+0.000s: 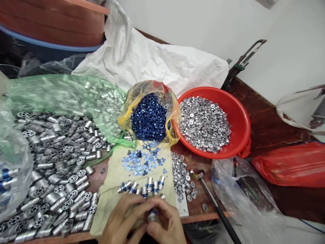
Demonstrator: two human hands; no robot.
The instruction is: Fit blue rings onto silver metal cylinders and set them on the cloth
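My left hand [127, 218] and my right hand [166, 222] meet at the front edge of the cloth. Between their fingers they grip a small silver metal cylinder [152, 216] with a blue ring; much of it is hidden by the fingers. Just beyond my fingertips, several silver cylinders with blue rings [149, 184] stand or lie on the beige cloth [111, 193]. Farther back on that cloth, small blue star-shaped pieces [143, 159] lie scattered. To the right of my right hand is a pile of small silver caps [179, 173].
Plain silver cylinders [58, 169] heap up on the left, partly under a green bag [53, 95]. A yellow bag [124, 115] holds blue rings. Silver caps fill a red basin [241, 118]. A black-handled hammer [215, 203] lies across the table edge at right.
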